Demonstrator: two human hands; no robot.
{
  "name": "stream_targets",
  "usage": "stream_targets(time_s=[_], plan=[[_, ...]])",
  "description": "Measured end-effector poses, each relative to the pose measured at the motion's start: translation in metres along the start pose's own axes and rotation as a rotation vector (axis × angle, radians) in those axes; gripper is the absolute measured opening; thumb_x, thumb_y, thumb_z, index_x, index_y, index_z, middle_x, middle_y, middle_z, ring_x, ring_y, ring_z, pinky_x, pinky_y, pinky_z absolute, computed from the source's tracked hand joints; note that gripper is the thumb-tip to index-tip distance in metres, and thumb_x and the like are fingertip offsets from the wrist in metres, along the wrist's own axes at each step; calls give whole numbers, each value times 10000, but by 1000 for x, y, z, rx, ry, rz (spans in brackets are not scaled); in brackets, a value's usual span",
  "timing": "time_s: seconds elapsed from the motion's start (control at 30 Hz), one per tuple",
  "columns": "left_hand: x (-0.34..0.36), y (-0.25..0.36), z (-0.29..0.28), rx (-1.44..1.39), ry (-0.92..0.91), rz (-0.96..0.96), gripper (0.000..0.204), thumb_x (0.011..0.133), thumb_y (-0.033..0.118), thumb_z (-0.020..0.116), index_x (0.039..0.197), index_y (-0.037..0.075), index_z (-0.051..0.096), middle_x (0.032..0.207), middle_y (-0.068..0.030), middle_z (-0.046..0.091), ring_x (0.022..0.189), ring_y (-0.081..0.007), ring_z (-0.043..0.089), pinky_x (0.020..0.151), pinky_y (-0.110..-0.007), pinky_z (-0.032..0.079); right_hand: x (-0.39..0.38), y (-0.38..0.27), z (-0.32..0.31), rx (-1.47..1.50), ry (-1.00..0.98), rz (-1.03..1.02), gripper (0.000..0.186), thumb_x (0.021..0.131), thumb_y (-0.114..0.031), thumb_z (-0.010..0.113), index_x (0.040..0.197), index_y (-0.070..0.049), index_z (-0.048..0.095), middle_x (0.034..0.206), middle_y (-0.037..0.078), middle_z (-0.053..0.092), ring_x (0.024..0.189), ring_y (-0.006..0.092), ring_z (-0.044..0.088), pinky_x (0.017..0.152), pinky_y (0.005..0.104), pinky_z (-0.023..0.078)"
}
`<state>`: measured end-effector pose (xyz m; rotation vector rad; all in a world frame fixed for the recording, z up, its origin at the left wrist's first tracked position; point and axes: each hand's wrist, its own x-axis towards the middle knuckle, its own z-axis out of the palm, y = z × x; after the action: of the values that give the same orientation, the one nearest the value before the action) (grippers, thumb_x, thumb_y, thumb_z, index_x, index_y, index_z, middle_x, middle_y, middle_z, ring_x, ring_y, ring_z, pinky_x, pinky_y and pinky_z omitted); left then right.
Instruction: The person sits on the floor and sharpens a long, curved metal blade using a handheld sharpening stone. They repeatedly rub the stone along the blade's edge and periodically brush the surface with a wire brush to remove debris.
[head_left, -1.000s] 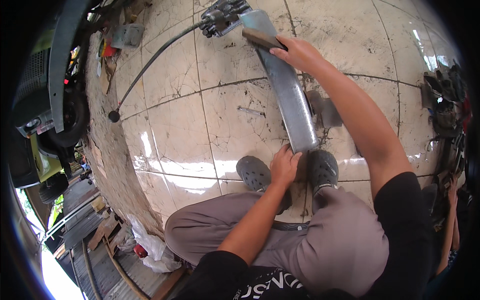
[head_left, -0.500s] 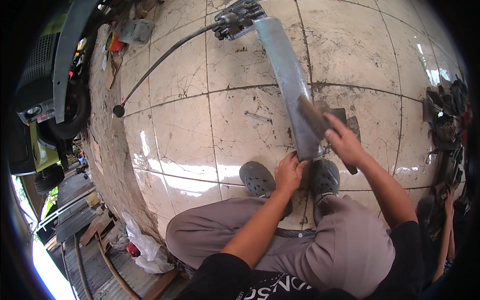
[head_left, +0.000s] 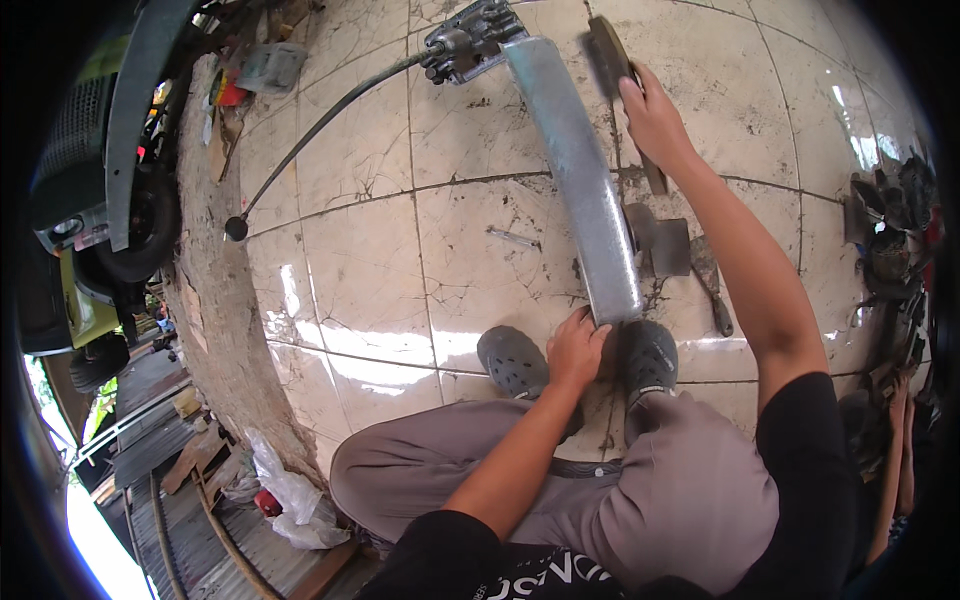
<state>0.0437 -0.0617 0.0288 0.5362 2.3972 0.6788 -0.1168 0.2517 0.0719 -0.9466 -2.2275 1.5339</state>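
Note:
A long grey metal piece [head_left: 585,180] with a bluish tint lies on the tiles, its near end between my feet. The fingers of my left hand [head_left: 578,350] are closed on that near end. My right hand [head_left: 655,115] grips a wire brush [head_left: 608,55] by its long handle. The brush is off to the right of the metal piece's far part and apart from it, bristles facing left. At the far end sits a greasy metal mechanism [head_left: 475,40], from which a bent rod [head_left: 340,108] with a black knob runs left.
Beside the metal piece lie a dark flat plate [head_left: 668,248] and a handled tool [head_left: 717,300]. A small thin metal strip [head_left: 515,238] rests to the left. Tools pile up at far right [head_left: 890,230]; a vehicle [head_left: 85,210] stands at left. Another person's arm [head_left: 893,460] shows at lower right.
My right hand has lifted the wire brush off the near part of the metal piece and moved it away, far and slightly left. My left hand stays at the near end.

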Motion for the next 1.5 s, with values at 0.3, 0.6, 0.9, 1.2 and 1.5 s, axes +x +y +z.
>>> stream_targets(time_s=[0.3, 0.6, 0.9, 1.2, 1.5], plan=[[-6, -10, -9, -22, 15, 24, 412, 973, 442, 547, 1215, 128, 659, 1334, -82, 587, 1179, -350, 562, 931, -531, 437, -130, 21, -7, -140, -525, -73, 558, 1025, -335, 464, 1508, -67, 389, 1425, 256, 520, 1334, 407, 491, 1115, 423, 383], [2, 2, -5, 8, -21, 28, 398, 975, 425, 548, 1196, 118, 670, 1343, -88, 584, 1182, -352, 558, 943, -520, 439, 17, 11, -12, -77, -136, 8, 601, 1024, -406, 441, 1515, -65, 375, 1410, 255, 539, 1294, 408, 530, 1084, 419, 411], [-3, -4, -1, -40, -33, 18, 399, 973, 423, 557, 1174, 101, 678, 1354, -85, 587, 1189, -349, 558, 956, -518, 436, -48, 85, -11, -113, -259, -230, 509, 1039, -340, 491, 1495, -124, 430, 978, 74, 569, 775, 161, 540, 701, 311, 466], [-4, -7, -10, -4, -17, 18, 392, 969, 418, 560, 1166, 99, 675, 1347, -85, 586, 1178, -351, 561, 944, -524, 438, -74, 22, -17, -61, -401, -145, 539, 1033, -337, 471, 1507, -92, 400, 1399, 252, 552, 1312, 374, 529, 1094, 435, 402], [-1, -7, -5, 14, -2, 32, 367, 972, 419, 559, 1167, 131, 677, 1335, -58, 589, 1172, -337, 564, 944, -525, 430, -57, 24, -37, -27, -195, 117, 597, 1025, -378, 452, 1510, -41, 369, 1421, 274, 520, 1336, 378, 503, 1111, 403, 376]])
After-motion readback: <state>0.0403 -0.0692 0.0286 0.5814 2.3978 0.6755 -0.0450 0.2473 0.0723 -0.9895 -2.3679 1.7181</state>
